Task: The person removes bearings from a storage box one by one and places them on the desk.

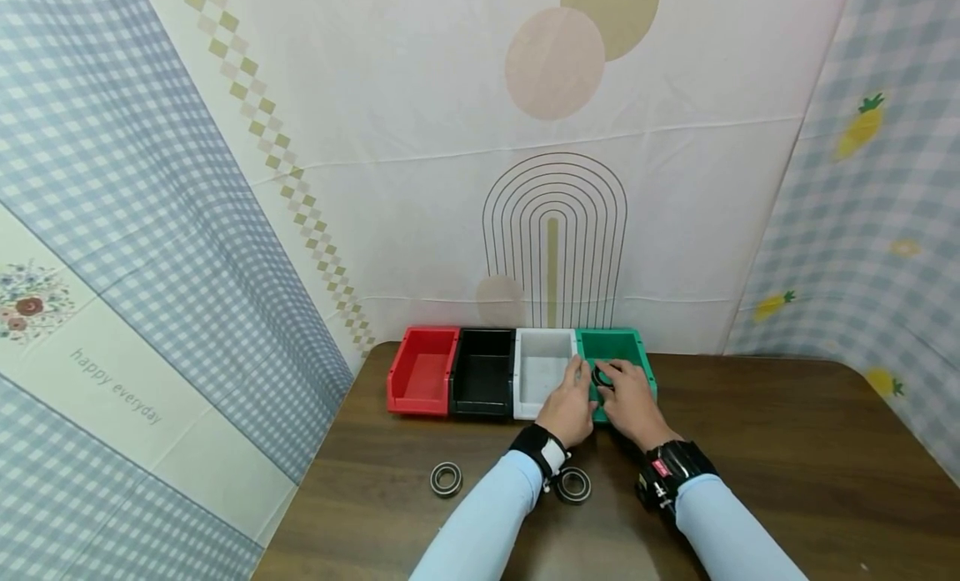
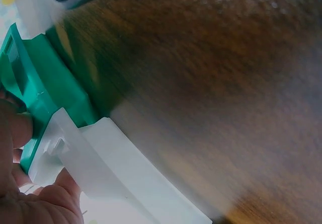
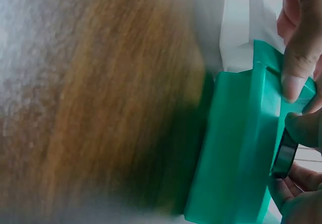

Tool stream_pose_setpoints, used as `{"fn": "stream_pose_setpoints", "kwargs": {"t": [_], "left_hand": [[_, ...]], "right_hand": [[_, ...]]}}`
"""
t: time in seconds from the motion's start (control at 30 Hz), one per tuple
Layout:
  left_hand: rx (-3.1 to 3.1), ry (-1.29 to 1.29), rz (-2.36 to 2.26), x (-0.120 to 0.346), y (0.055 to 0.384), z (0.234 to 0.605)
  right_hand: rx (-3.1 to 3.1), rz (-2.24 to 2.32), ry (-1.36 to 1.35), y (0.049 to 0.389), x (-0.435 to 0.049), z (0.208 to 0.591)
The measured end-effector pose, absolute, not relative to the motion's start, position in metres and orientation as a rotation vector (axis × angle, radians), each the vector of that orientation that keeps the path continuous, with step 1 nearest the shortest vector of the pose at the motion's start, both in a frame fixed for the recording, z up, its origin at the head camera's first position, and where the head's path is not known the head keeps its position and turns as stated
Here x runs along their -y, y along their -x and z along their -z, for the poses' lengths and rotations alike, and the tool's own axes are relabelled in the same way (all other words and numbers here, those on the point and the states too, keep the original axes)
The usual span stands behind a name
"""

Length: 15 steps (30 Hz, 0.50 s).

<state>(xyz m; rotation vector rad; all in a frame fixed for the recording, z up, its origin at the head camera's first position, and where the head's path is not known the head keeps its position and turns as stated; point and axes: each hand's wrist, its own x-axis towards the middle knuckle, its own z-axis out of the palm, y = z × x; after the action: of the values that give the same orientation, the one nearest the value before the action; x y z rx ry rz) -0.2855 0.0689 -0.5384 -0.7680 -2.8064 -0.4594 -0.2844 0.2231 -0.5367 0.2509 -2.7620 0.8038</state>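
Observation:
My right hand [image 1: 633,408] pinches a dark-edged ball bearing [image 3: 285,157] between thumb and fingers over the green bin [image 1: 611,345]. The bearing stands on edge in the right wrist view, close by the bin's front rim. My left hand [image 1: 567,408] straddles the adjoining walls of the green bin and the white bin [image 1: 542,356]. Its thumb presses on the green side, while other fingers reach into the white bin [image 2: 95,166]. Two more ball bearings lie flat on the table, one at left [image 1: 446,492] and another bearing [image 1: 573,499] beside the left wrist.
A black bin [image 1: 483,377] and a red bin [image 1: 425,368] continue the row to the left. The bins stand at the back of the brown wooden table [image 1: 780,448], against a patterned cloth [image 1: 420,222]. Checked cloths hang at both sides.

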Motion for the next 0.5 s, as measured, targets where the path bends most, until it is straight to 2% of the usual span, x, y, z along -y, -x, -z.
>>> {"fn": "stream_pose_setpoints", "kwargs": {"t": [0.5], "left_hand": [[2.826, 0.747, 0.465, -0.070, 0.286, 0.540]], "right_hand": [[2.744, -0.718, -0.316, 0.270, -0.229, 0.530]]}}
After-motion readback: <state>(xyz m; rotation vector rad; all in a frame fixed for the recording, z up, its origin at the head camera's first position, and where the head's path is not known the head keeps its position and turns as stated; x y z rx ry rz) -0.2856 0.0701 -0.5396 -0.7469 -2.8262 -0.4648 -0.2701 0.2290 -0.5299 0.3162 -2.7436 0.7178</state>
